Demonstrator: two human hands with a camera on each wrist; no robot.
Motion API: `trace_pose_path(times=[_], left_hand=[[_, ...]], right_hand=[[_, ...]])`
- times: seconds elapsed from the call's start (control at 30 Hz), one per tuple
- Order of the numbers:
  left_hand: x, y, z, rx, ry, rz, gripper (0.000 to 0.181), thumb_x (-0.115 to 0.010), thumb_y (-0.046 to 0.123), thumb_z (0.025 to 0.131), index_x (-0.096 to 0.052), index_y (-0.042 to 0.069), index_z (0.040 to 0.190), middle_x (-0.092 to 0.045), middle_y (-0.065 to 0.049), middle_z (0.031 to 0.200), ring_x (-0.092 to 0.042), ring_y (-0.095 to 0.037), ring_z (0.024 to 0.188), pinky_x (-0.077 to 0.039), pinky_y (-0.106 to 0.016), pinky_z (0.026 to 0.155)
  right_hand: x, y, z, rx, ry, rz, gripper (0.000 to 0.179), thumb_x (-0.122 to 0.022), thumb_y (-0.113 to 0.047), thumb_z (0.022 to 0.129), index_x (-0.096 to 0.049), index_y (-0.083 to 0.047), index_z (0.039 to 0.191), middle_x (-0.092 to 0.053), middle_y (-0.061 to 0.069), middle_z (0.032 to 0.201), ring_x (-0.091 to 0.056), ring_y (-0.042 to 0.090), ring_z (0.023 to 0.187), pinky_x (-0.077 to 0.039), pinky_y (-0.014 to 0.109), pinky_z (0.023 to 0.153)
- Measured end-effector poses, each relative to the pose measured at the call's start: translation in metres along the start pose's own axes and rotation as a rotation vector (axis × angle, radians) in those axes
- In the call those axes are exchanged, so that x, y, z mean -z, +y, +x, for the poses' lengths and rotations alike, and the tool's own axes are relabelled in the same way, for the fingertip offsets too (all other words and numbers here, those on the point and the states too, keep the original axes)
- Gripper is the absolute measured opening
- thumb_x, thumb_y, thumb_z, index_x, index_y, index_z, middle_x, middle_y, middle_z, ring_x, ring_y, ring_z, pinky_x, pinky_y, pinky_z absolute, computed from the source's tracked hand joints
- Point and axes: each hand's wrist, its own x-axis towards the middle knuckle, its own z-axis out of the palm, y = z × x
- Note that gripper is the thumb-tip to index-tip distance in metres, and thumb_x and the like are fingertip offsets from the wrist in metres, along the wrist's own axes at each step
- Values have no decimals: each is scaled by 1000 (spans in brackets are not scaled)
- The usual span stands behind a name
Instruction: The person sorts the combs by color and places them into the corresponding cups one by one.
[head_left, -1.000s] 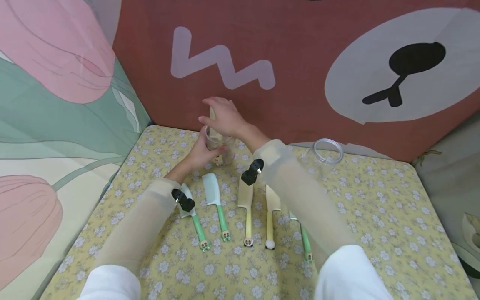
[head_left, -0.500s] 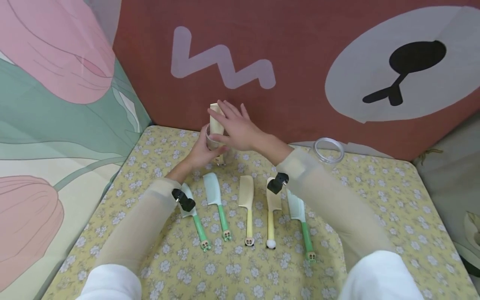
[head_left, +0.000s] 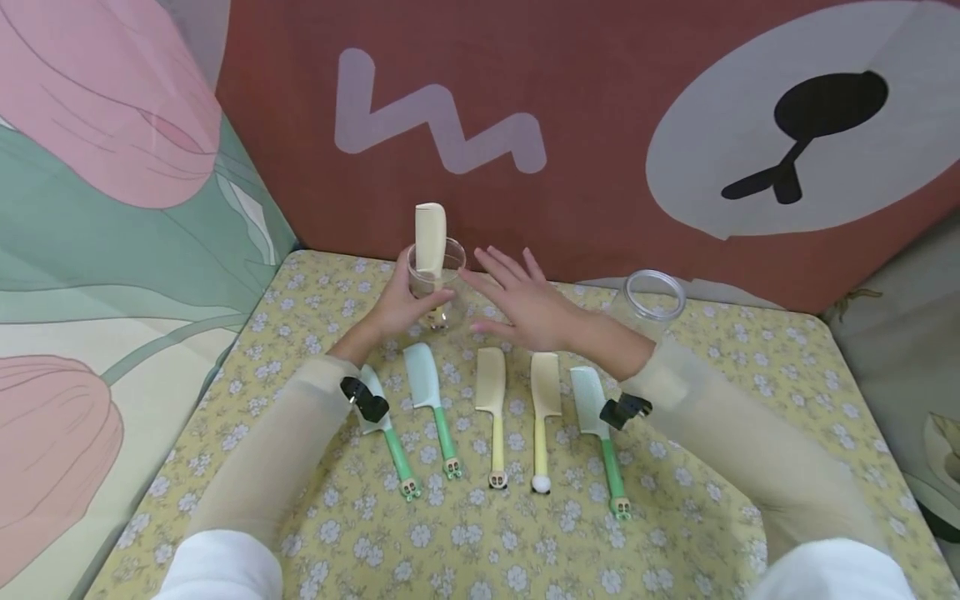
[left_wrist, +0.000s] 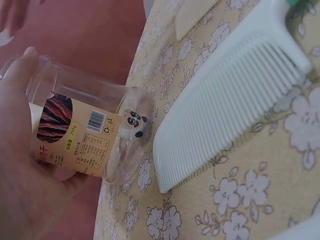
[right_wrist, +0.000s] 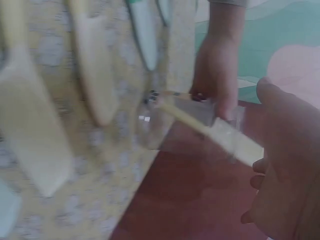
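My left hand (head_left: pixel 396 310) grips a clear plastic jar (head_left: pixel 455 302) at the far left of the table, its fingers around one side and the thumb across the front. A cream-yellow comb (head_left: pixel 430 239) stands in it, teeth end up above the rim. Through the clear wall, the handle's panda-head tip (left_wrist: pixel 133 121) shows at the jar's bottom in the left wrist view. A printed label (left_wrist: pixel 82 132) wraps the jar. My right hand (head_left: pixel 528 310) hovers just right of the jar with its fingers spread, holding nothing.
Several combs lie in a row in front: two pale green with green handles (head_left: pixel 422 377) at left, two cream-yellow (head_left: pixel 491 379) in the middle, one pale green (head_left: pixel 588 400) at right. Another clear jar (head_left: pixel 656 297) stands at the back right. A fabric wall (head_left: pixel 600 208) rises behind the table.
My right hand has moved away from the comb at the jar, rightward and toward me, uncovering the comb. My left hand has stayed on the jar.
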Motion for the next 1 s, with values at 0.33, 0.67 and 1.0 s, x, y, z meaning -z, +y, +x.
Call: trace_pose_path(times=[0.33,0.67,1.0], left_hand=[[2,7,-4,46,4,-24,93,-72,11,96,-6,12,161,-29,-21,157,-37,-39,141,-33,-55,114],[2,38,-16,47,-9,-30,91,-72,9,96,-7,2,159,-30,-25,156,-37,-40,141,-32,-55,115],[0,35,-13,42,1,-10,91,-73,9,95,-8,3,159,-31,-25,156,-35,-38,143,-29,-52,118]], right_hand=[[-40,16,-45,-34,-55,82,77,-53,-51,104,-19,-15,164,-7,16,170,-3,34,156,-4,68,119],[-75,32,-69,-67,-100,221,75,-57,-43,104,-26,-7,161,-17,25,166,-14,43,153,-13,64,120],[-95,50,-87,-92,-140,352,73,-61,-40,103,-30,-5,160,-23,25,164,-16,44,152,-17,60,120]])
